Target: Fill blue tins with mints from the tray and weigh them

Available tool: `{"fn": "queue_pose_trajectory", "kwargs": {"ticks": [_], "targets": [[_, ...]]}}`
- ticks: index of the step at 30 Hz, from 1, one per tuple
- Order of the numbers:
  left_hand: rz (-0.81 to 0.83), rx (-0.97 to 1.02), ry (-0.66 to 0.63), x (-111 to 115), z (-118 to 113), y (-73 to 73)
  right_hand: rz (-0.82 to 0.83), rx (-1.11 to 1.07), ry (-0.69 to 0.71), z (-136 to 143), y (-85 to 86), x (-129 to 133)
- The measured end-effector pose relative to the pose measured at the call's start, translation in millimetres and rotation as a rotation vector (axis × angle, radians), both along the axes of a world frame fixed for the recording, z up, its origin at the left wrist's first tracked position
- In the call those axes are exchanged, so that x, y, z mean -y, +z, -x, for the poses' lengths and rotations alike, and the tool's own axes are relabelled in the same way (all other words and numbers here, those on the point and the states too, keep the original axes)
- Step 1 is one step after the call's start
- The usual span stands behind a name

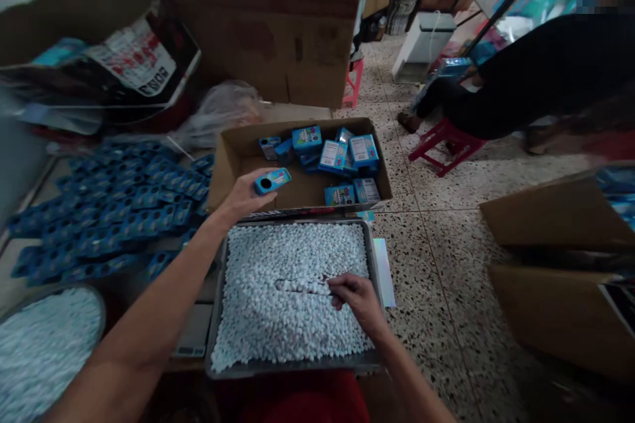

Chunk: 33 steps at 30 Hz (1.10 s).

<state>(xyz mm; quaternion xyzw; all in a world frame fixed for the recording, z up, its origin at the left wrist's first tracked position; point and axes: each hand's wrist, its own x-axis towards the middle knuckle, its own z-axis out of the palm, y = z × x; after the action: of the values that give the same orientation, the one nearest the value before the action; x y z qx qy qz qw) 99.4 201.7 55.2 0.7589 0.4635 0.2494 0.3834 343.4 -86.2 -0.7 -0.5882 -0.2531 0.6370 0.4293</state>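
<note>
My left hand (243,195) holds a small blue box (272,180) with a dark round opening, above the near edge of an open cardboard box (302,200). Several blue boxes (333,155) lie inside that cardboard box. A grey tray (370,244) full of small pale blue-white pellets (292,251) stands in front of me. My right hand (354,297) is over the right part of the pellets, its fingers pinched on the handle of a thin scoop (302,287). The scoop's front end is partly among the pellets.
Rows of blue boxes (124,211) lie at the left, above a round tub of pellets (49,350). Clear plastic bags (228,109) lie behind. A person in dark clothes (540,73) sits on a red stool (449,142) at the upper right. Open cartons (550,310) stand at right.
</note>
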Motion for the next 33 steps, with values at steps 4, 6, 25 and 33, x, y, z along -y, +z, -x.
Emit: {"fn": "queue_pose_trajectory", "kwargs": {"ticks": [4,6,25,33], "targets": [[0.161,0.131,0.092,97.1,47.2,23.1,-0.045,0.008,0.049,-10.1,59.2,-16.3],[0.135,0.157,0.125,131.5,53.1,12.5,-0.068,0.022,0.071,-8.3,77.7,-28.9],[-0.203,-0.1,0.149,205.6,31.1,-79.1,-0.543,0.945,0.778,83.6,97.6,-101.6],[-0.122,0.028,0.249,228.0,61.1,-101.8,-0.367,0.934,0.438,-28.0,77.0,-35.0]]}}
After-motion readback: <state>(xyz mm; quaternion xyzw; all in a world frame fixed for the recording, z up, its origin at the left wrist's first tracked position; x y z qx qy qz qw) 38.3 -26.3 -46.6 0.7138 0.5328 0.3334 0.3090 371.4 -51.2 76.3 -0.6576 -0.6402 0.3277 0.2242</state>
